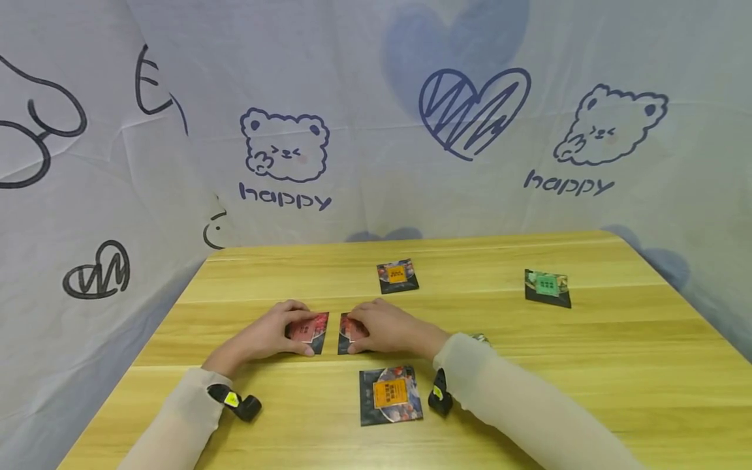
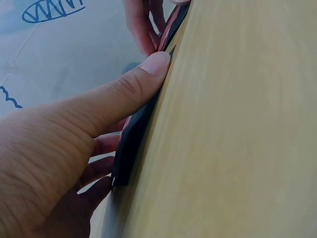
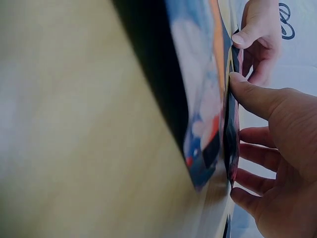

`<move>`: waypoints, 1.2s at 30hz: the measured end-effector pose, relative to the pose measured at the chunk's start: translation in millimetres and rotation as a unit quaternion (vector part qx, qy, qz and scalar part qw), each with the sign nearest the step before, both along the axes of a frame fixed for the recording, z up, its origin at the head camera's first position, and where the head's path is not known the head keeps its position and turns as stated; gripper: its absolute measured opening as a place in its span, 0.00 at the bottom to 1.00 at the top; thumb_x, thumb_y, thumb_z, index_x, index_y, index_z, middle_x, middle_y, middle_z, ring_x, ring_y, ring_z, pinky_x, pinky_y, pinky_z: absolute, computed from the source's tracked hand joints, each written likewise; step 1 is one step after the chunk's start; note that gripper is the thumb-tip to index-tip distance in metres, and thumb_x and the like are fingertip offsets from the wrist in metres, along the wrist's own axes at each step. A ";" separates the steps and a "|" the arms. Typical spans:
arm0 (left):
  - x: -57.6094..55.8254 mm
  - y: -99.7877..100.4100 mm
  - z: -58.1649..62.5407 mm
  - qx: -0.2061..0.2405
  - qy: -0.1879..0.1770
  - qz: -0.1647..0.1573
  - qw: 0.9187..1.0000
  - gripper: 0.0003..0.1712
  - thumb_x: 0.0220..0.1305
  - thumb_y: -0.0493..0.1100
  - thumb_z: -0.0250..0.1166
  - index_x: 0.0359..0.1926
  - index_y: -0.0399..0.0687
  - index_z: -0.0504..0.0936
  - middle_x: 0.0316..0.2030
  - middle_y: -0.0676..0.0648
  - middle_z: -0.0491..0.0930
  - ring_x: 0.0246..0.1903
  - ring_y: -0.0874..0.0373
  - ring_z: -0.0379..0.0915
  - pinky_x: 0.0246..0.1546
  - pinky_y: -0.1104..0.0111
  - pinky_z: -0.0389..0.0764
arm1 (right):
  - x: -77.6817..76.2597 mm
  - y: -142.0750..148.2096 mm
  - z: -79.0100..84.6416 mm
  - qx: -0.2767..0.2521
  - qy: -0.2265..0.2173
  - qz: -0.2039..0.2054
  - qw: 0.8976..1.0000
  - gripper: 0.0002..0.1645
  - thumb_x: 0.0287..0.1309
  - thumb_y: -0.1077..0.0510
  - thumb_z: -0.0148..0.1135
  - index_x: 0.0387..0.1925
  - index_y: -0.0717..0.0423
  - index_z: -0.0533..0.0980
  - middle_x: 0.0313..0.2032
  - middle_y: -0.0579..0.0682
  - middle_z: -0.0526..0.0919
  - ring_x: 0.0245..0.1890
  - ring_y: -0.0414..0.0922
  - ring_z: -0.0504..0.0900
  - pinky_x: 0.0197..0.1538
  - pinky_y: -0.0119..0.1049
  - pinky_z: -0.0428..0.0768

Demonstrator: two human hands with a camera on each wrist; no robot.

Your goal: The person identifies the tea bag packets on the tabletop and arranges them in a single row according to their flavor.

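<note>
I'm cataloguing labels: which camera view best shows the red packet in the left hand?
The head view, where the red packet shows its printed face, though the left hand covers part. The left wrist view shows it nearly edge-on, mostly dark; the right wrist view, at most a thin sliver.

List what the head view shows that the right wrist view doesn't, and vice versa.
Head only: the green-labelled packet, the far orange-labelled packet, the bear drawings captioned "happy", and the cream sleeves.

Right wrist only: all four fingers of the right hand spread apart along one side of its red-labelled packet.

Both: the two hands, the left hand with its own red-labelled packet, the nearer orange-labelled packet (cropped and blurred at the wrist), the wooden tabletop and the printed backdrop.
</note>
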State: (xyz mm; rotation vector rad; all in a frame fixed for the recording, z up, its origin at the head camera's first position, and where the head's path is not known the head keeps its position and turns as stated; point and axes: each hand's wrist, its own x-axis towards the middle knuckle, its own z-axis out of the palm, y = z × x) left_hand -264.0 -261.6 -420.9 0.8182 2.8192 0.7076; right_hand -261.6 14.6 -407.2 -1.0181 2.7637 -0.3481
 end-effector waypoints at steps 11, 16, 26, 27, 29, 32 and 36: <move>0.0 0.9 1.3 -0.002 0.002 -0.007 1.000 0.46 0.49 0.65 0.73 0.65 0.48 0.75 0.61 0.41 0.67 0.61 0.43 0.61 0.60 0.47 0.65 | 2.2 -12.7 3.7 0.009 0.007 -0.011 1.000 0.42 0.61 0.33 0.59 0.69 0.50 0.68 0.66 0.48 0.69 0.67 0.49 0.65 0.68 0.44 0.62; 1.1 1.9 2.5 0.000 -0.002 -0.002 1.000 0.46 0.48 0.65 0.74 0.65 0.46 0.76 0.62 0.41 0.67 0.61 0.42 0.61 0.60 0.47 0.66 | 1.1 -15.9 3.0 0.013 0.012 -0.010 1.000 0.43 0.60 0.32 0.60 0.69 0.50 0.68 0.66 0.48 0.69 0.66 0.49 0.66 0.68 0.44 0.62; 3.6 1.9 2.0 -0.004 -0.003 0.002 1.000 0.47 0.49 0.66 0.74 0.65 0.46 0.75 0.62 0.40 0.67 0.61 0.42 0.62 0.59 0.47 0.67 | 0.7 -18.2 5.6 0.018 0.007 -0.006 1.000 0.43 0.59 0.31 0.60 0.69 0.50 0.68 0.66 0.48 0.69 0.66 0.49 0.66 0.67 0.43 0.64; 3.8 1.8 2.1 -0.003 -0.004 0.003 1.000 0.47 0.49 0.65 0.74 0.65 0.46 0.76 0.61 0.40 0.67 0.61 0.42 0.62 0.59 0.47 0.67 | 0.8 -18.6 5.7 0.017 0.007 -0.005 1.000 0.43 0.59 0.31 0.60 0.69 0.50 0.68 0.66 0.48 0.69 0.66 0.49 0.66 0.67 0.43 0.64; 3.8 1.6 1.8 -0.003 -0.004 0.003 1.000 0.47 0.49 0.65 0.74 0.65 0.46 0.76 0.61 0.40 0.67 0.61 0.42 0.62 0.59 0.47 0.67 | 0.8 -19.2 5.7 0.017 0.006 -0.004 1.000 0.43 0.59 0.31 0.60 0.69 0.50 0.68 0.66 0.48 0.69 0.66 0.49 0.66 0.67 0.42 0.64; 2.7 1.5 1.0 -0.003 -0.004 0.003 1.000 0.47 0.49 0.66 0.74 0.65 0.46 0.76 0.62 0.41 0.67 0.61 0.42 0.62 0.59 0.47 0.67 | -0.3 -19.8 5.2 0.016 0.006 -0.006 1.000 0.44 0.59 0.31 0.60 0.69 0.50 0.68 0.66 0.48 0.69 0.66 0.49 0.66 0.67 0.42 0.64; 1.8 1.0 1.0 -0.002 -0.005 0.004 1.000 0.47 0.48 0.66 0.73 0.65 0.47 0.76 0.62 0.41 0.67 0.61 0.43 0.62 0.59 0.48 0.67 | -1.9 -21.5 5.0 0.018 0.007 -0.005 1.000 0.44 0.59 0.31 0.59 0.69 0.50 0.67 0.66 0.48 0.69 0.66 0.49 0.66 0.66 0.42 0.64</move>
